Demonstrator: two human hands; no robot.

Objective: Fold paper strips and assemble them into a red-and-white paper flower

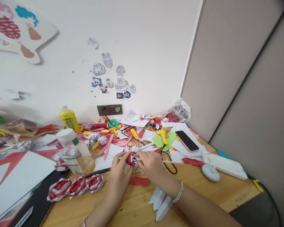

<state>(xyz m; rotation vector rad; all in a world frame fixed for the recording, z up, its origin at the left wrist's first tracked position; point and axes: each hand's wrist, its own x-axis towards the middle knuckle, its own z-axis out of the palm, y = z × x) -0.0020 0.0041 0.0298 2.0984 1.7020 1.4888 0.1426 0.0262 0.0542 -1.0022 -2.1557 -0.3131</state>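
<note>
Between my hands is a rolled red-and-white paper flower [132, 159]. My left hand [119, 171] is closed around its left side, fingers and thumb pressed to the paper. My right hand [151, 164] is closed at the flower's right side, and a thin pale wooden stick [174, 162] runs through its grip, one end close to the flower. Several finished red-and-white paper flowers [77, 186] lie in a row left of my left hand. A red paper strip [139, 181] lies below the hands, and folded white paper strips [160, 201] lie under my right forearm.
A clear plastic jar [73, 153] and a yellow bottle [69, 118] stand at left. Paper scraps cover the back, with a yellow glue gun [162, 135] and its cord. A phone [186, 141], white power strip [224, 164] and white mouse-like device [210, 172] lie at right.
</note>
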